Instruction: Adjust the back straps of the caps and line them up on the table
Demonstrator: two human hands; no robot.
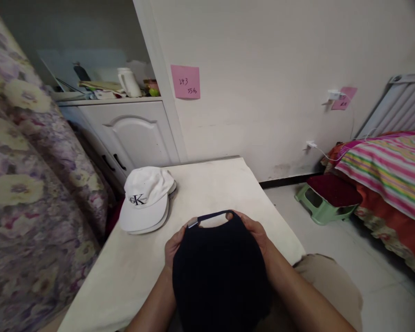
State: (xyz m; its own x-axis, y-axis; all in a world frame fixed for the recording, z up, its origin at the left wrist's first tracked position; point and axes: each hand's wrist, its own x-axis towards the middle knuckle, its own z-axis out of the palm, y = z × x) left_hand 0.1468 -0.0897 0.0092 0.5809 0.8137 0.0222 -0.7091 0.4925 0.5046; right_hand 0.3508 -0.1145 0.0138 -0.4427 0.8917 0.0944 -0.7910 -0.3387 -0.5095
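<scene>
A dark baseball cap [223, 272] is held between both hands above the front of the table, its back strap and metal buckle at the far end. My left hand [175, 244] grips the cap's left edge near the buckle. On the other side, my right hand [257, 233] is closed around the right edge by the strap's end. Some fingers of both hands are hidden behind the cap. To the left on the table rests a white baseball cap [147, 196] with black letters on its front; another brim shows just beneath it.
The pale table [207, 184] stands against the wall. A floral curtain [31, 193] hangs along its left side, near a white cabinet [134, 133]. On the right are a green stool [323, 203] and a bed with a striped cover [394, 161].
</scene>
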